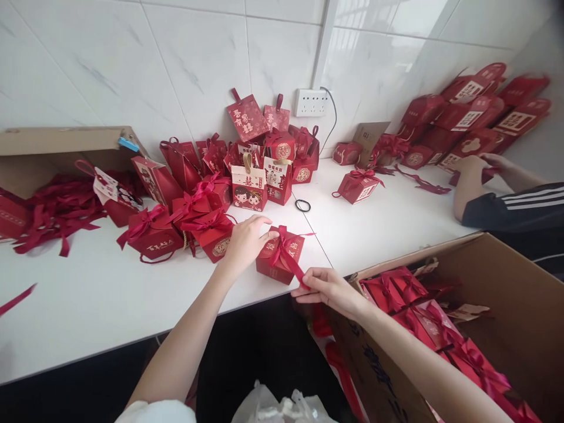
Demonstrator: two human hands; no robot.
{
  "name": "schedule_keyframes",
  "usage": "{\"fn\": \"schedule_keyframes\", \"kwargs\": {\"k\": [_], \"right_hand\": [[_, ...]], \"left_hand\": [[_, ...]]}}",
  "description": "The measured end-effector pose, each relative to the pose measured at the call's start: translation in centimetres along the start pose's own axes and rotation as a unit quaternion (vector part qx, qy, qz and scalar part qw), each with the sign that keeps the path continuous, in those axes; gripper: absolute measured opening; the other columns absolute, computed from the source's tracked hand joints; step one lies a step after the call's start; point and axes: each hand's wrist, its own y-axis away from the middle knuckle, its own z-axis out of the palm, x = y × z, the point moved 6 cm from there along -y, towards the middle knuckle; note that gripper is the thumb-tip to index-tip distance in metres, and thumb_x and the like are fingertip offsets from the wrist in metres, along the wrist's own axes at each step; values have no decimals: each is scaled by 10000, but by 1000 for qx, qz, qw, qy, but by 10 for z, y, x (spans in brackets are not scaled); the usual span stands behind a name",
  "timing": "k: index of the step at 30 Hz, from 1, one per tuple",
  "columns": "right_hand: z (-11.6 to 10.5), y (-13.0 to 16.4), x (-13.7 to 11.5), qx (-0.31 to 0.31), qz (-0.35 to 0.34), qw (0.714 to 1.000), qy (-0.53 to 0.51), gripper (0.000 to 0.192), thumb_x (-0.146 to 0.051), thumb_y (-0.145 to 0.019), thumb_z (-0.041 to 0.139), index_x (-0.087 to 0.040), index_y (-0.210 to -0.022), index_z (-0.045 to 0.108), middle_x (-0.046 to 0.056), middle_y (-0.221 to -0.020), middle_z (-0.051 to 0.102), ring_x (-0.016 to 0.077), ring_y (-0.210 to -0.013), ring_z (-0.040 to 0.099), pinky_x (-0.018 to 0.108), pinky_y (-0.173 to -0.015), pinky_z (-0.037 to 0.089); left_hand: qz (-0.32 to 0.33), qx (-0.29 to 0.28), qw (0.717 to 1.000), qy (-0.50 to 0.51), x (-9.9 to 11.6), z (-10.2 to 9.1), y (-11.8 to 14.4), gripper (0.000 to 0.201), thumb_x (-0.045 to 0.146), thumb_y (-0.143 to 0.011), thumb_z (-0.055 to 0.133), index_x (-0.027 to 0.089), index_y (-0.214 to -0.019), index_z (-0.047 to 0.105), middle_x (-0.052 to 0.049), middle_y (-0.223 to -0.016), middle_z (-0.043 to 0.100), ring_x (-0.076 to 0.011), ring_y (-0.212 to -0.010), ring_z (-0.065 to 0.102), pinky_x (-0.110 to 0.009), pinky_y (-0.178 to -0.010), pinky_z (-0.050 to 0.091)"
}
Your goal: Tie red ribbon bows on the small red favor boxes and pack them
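A small red gift box with a red ribbon over its top sits near the front edge of the white table. My left hand rests on the box's left side, fingers on its top. My right hand pinches the ribbon's loose end, just off the box's front right corner. Several finished red boxes with bows stand just left of my left hand.
A cardboard carton of ribboned red boxes stands at the lower right. An open carton with loose ribbons lies at the left. More boxes pile against the right wall. Another person's arm reaches in there. A black hair tie lies mid-table.
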Motion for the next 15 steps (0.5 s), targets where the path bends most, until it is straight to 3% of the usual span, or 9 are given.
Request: {"fn": "schedule_keyframes", "kwargs": {"k": [3,7,12,13,15], "right_hand": [[15,1,5,-14,-8,999,32,394,-516,-668,718,-155,-692,562,30,-739,659,188,-832,676,380,-848,525],[19,4,-1,-42,-20,989,141,388,-540,-699,671,-167,-695,564,28,-753,663,156,-792,645,335,-816,505],[3,26,-25,-144,-9,926,350,368,-525,-763,607,-165,-690,595,15,-670,634,129,-623,577,260,-604,458],[-6,28,-32,-122,-15,926,356,406,-549,-776,575,-166,-642,570,4,-607,599,119,-572,551,255,-572,444],[-29,25,-49,0,-60,934,352,471,-596,-798,508,-181,-575,494,-22,-514,511,100,-495,487,249,-528,421]], "left_hand": [[-35,-48,998,26,12,4,8,318,460,-869,472,220,-1040,590,-69,-1157,627,-263,-1048,603,-393,-905,448],[-25,-115,989,91,20,18,22,342,409,-863,498,242,-1159,538,-44,-1392,458,-231,-1244,473,-357,-1020,388],[34,-181,970,159,13,31,17,396,417,-836,546,262,-1199,521,-34,-1429,412,-210,-1280,436,-343,-1061,362],[44,-185,968,166,11,31,14,411,427,-824,560,260,-1199,525,-40,-1417,427,-213,-1283,432,-349,-1068,355],[59,-198,963,175,9,32,8,419,426,-797,596,254,-1176,545,-47,-1390,462,-218,-1282,434,-353,-1075,349]]}}
